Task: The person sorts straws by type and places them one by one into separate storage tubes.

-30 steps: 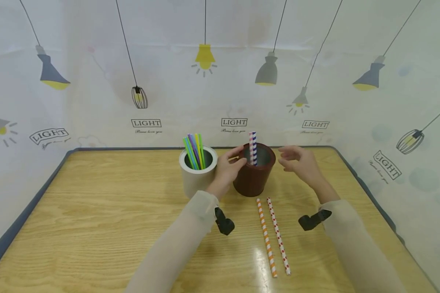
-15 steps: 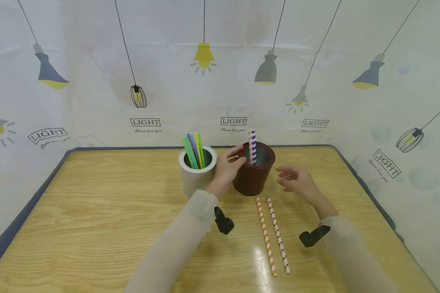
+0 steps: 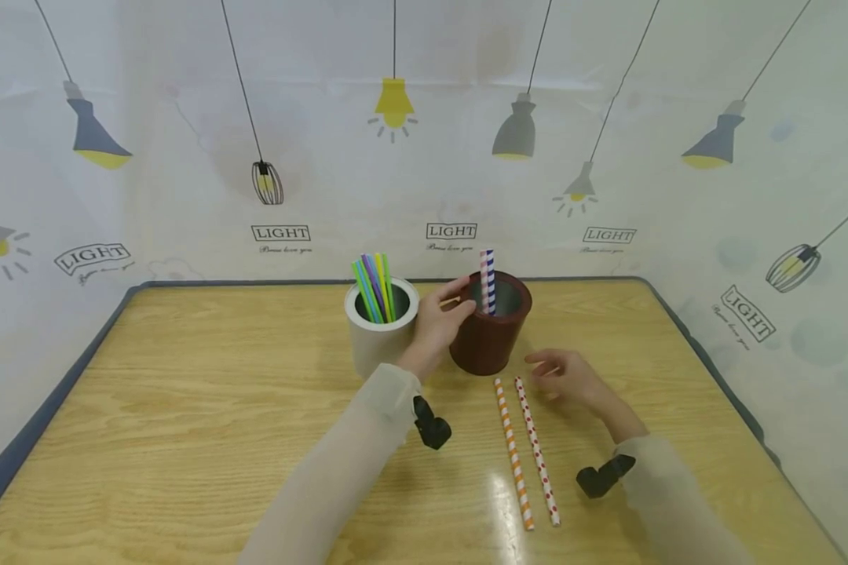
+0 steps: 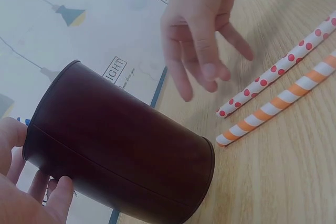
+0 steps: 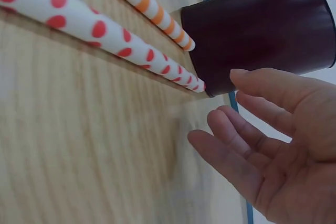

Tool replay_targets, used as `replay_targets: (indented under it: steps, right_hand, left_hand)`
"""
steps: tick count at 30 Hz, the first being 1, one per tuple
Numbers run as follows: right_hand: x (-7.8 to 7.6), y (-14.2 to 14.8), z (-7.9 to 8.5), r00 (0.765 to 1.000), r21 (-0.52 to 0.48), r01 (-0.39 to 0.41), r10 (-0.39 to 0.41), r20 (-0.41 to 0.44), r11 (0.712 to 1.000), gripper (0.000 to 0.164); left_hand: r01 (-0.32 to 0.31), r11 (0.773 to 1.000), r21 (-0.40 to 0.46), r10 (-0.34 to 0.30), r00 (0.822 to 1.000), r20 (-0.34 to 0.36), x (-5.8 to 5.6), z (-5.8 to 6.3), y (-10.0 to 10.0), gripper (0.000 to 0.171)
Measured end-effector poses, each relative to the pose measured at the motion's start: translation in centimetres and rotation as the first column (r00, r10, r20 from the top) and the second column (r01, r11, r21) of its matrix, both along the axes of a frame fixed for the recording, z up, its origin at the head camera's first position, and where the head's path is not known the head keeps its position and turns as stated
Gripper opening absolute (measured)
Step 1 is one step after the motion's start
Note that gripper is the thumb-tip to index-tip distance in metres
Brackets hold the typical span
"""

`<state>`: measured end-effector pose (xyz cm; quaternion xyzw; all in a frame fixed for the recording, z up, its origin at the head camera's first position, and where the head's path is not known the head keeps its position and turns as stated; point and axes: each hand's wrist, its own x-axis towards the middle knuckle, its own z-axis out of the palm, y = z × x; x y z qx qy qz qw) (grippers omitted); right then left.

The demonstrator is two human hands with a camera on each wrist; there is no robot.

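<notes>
A dark red cup (image 3: 484, 345) stands upright with a pink-striped and a blue-striped paper straw (image 3: 491, 293) leaning inside it. My left hand (image 3: 433, 331) holds that cup by its left side near the rim, thumb in front and fingers farther round. On the table in front of the cup lie an orange-striped paper straw (image 3: 514, 455) and a red-dotted paper straw (image 3: 537, 451), side by side. Near the far end of the dotted straw hovers my right hand (image 3: 572, 382), fingers loosely bent, holding nothing. In the right wrist view, a gap shows between its fingers (image 5: 226, 163) and the dotted straw.
Left of the dark red cup stands a white cup (image 3: 378, 345) with several bright plastic straws (image 3: 374, 290) in it, close to my left wrist. The wooden table (image 3: 205, 408) ends at a dark blue edge against a lamp-printed backdrop (image 3: 339, 157).
My right hand has come down and toward the person, from beside the dark red cup's rim to near the dotted straw's far end. The left hand and both cups have stayed put.
</notes>
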<state>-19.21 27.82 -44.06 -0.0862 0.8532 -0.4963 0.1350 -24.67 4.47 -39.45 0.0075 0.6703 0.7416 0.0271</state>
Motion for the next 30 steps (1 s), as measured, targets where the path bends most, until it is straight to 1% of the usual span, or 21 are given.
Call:
replay_targets:
  steps: [5, 8, 11, 15, 18, 22, 26, 28, 30]
  right_hand:
    - [0.5, -0.4, -0.3, 0.999, -0.007, -0.008, 0.008, 0.034, 1.000, 0.038]
    - [0.7, -0.8, -0.6, 0.998, -0.036, -0.001, 0.003, 0.061, 0.999, 0.041]
    - [0.9, -1.1, -0.8, 0.998, -0.054, -0.002, 0.006, 0.070, 0.999, 0.042]
    - [1.1, -1.4, -1.1, 0.997, -0.062, 0.020, -0.015, 0.077, 0.998, 0.043]
    - [1.2, -1.6, -1.2, 0.997, -0.038, 0.044, -0.041, 0.069, 0.998, 0.044]
    - [1.2, -1.8, -1.3, 0.995, 0.002, 0.073, -0.073, 0.064, 0.997, 0.043]
    - [1.1, -2.0, -1.4, 0.992, 0.008, 0.099, -0.100, 0.075, 0.995, 0.041]
    - [1.0, -2.1, -1.5, 0.990, 0.009, 0.111, -0.112, 0.081, 0.994, 0.041]
    - [1.0, -2.2, -1.5, 0.989, 0.005, 0.118, -0.118, 0.083, 0.993, 0.041]
  left_hand:
    - [0.022, 1.000, 0.016, -0.022, 1.000, 0.019, -0.1, 0.3, -0.2, 0.040]
    - [0.032, 0.999, 0.022, -0.033, 0.999, 0.023, -0.1, 0.3, -0.3, 0.040]
    - [0.024, 1.000, 0.017, -0.025, 1.000, 0.015, 0.0, 0.3, -0.2, 0.040]
    - [0.005, 1.000, 0.003, -0.005, 1.000, -0.007, 0.1, 0.1, -0.1, 0.039]
    - [-0.003, 1.000, -0.003, 0.003, 1.000, -0.023, 0.1, 0.0, 0.0, 0.038]
    - [-0.005, 1.000, -0.001, 0.005, 1.000, -0.024, 0.1, 0.0, 0.1, 0.039]
    - [-0.001, 1.000, 0.007, 0.001, 1.000, -0.018, 0.1, 0.0, 0.0, 0.039]
    - [0.009, 1.000, 0.014, -0.009, 1.000, -0.003, 0.6, 0.8, -0.2, 0.039]
    - [0.007, 1.000, 0.017, -0.007, 1.000, -0.001, 0.5, 0.7, -0.2, 0.039]
